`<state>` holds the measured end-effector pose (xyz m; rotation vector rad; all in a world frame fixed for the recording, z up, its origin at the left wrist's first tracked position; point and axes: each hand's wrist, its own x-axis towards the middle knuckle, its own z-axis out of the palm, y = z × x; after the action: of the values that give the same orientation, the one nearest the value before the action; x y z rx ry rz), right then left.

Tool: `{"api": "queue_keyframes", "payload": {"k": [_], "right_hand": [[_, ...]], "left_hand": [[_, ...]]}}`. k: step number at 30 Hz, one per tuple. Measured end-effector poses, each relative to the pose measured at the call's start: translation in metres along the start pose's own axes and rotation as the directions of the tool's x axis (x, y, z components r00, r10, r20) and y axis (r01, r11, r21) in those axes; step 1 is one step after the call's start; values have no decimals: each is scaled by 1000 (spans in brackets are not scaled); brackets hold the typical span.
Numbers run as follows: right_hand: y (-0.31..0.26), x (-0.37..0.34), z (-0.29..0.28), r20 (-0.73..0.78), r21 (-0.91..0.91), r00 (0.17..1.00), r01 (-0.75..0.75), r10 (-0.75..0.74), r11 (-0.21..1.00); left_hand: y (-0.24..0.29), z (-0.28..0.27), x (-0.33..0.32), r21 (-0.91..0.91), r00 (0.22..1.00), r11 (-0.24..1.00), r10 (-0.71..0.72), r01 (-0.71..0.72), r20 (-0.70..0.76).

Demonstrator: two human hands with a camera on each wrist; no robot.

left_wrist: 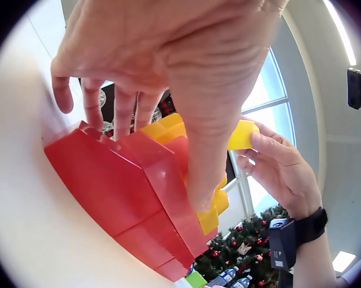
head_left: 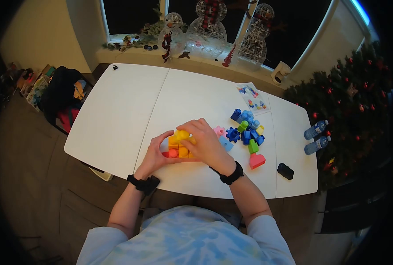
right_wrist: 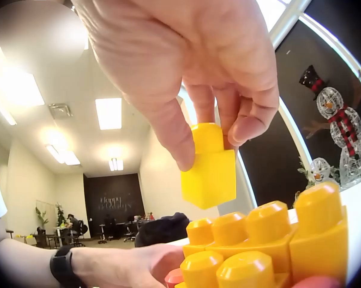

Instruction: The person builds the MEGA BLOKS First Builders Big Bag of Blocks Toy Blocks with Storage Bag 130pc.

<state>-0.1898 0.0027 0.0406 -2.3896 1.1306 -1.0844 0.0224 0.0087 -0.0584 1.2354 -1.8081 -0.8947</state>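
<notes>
A yellow toy block (right_wrist: pixel 209 180) with a single stud is pinched between the thumb and fingers of my right hand (head_left: pixel 209 148). It hangs just above the studs of several orange-yellow blocks (right_wrist: pixel 267 222). Those blocks sit on a red block base (left_wrist: pixel 114 186), which stands on the white table in the left wrist view. My left hand (head_left: pixel 153 157) grips this build from the left, thumb on the near side and fingers round the far side. In the head view, my hands hide part of the build.
Right of the build lie loose blocks: a blue gear block (head_left: pixel 233 134), a pink gear block (head_left: pixel 219 131), a green block (head_left: pixel 253 146) and a red block (head_left: pixel 257 161). A printed sheet (head_left: pixel 260 106), a black object (head_left: pixel 285 171) and two water bottles (head_left: pixel 316 129) are farther out.
</notes>
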Motion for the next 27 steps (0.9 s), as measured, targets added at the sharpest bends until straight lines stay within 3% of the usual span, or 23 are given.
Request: {"api": "queue_keyframes", "payload": {"k": [1,2,4,5,7,8,21,23,24,26,27], "right_hand": [[0,3,5,29,13,999,19,-20,1000],[-2,6,8,59,27,997,38,-39,999],[-9,12,7,120,86,992,-42,32,995],[-12,14,7,181,137,978,-127,101,982],[-5,14,15,203,120,975,-115,89,986],[-2,14,18,221,103,972,-103,78,989],[2,6,27,169,67,985,-57,45,996],[4,5,22,242,84,969,-72,50,994],[7,3,18,234,76,971,-75,56,994],[18,-1,1,1,23,1000,-13,13,1000],[24,-3,-14,-46,-15,997,-62,62,998]], "left_hand": [[6,-1,1,98,993,990,107,-102,-45],[6,0,2,99,993,990,105,-100,-49],[9,2,3,-79,998,995,-58,58,5],[13,2,4,-80,998,995,-61,61,3],[22,-1,6,-252,991,961,-92,115,102],[24,-1,6,-252,991,961,-92,115,102],[29,1,6,-317,984,938,-100,142,146],[24,2,5,-323,985,937,-83,130,154],[20,3,5,-324,981,934,-103,152,162],[18,5,7,-330,978,928,-120,171,169],[19,6,6,-340,984,928,-107,149,139]]}}
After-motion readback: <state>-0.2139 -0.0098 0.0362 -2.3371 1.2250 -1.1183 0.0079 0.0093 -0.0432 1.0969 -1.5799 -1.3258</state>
